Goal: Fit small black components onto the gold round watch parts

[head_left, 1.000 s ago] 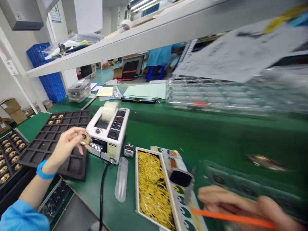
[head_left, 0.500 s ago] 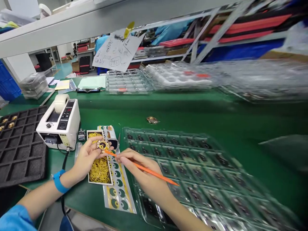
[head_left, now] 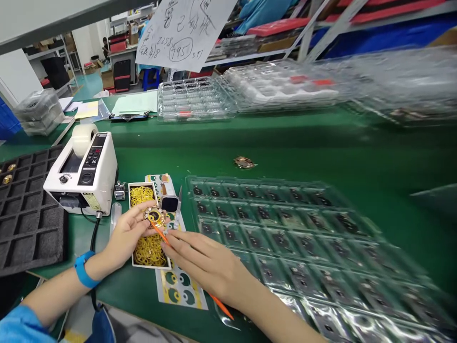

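My left hand [head_left: 134,233], wearing a blue wristband [head_left: 85,269], pinches a small round gold-rimmed watch-like part [head_left: 154,216] with a yellow and black middle. My right hand [head_left: 210,264] grips a thin orange stick [head_left: 223,307]. The stick's tip touches, or nearly touches, the face of the gold part; its middle is hidden under my fingers. Directly beneath both hands lies a white box [head_left: 167,259] of small yellow rings [head_left: 148,250]. A sticker sheet [head_left: 182,288] with crescent and round cut-outs extends under the box. Beside it rests a dark-screened square object [head_left: 170,204].
A clear compartment tray [head_left: 250,183] with dark parts spreads to the right. At left stand a white tape dispenser [head_left: 82,176], a small metal counter [head_left: 120,190] and a black divided tray [head_left: 34,224]. Another gold part [head_left: 244,163] lies behind. Clear trays [head_left: 194,100] line the back.
My right hand has rolled palm-down, and the orange stick now slants more steeply to the gold part. My left hand keeps its hold. The camera view has tilted downward.
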Tool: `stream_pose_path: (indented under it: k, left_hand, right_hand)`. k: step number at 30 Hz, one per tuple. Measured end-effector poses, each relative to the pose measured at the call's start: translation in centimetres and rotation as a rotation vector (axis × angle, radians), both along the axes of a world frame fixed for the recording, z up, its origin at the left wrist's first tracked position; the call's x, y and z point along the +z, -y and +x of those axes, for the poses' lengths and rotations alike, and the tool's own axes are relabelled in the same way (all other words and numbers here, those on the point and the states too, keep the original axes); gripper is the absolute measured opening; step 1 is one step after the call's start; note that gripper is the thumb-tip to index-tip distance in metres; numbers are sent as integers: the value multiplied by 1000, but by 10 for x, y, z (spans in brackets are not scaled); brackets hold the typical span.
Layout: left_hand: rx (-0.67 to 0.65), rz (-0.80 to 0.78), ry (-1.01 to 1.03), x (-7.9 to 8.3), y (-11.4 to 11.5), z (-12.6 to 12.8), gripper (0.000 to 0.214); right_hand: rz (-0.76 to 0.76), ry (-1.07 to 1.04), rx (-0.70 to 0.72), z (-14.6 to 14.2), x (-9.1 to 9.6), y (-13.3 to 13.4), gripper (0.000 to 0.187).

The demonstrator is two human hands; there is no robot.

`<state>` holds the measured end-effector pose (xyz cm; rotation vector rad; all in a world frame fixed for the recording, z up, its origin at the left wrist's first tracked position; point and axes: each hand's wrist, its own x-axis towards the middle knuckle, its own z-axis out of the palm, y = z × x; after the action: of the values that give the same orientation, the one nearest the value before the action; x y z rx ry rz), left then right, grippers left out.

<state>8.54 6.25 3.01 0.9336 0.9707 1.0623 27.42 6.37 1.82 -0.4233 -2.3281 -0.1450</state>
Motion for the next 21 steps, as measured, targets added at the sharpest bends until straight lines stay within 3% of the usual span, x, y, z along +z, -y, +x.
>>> stream_pose_path:
  k: [4,8,11,17,21]
  left_hand:
    - [10,-41,86,0,1,2,41]
    - [-29,-32,112,0,5,4,43]
    - [-59,-18,80,0,7,5,48]
    - [-61,-47,104,1,9,5,44]
    - [-58,-115,148,4,9,6,42]
  right_hand:
    - [-45,-79,-14,-1,-1,1,27]
    - [-312,-368,-101,-9,0,5,27]
    - [-423,-485,-137,-13,1,9,32]
    - [-432,-500,-159,-12,3,9,30]
    - [-234,-392,-155,-12,-3,6,27]
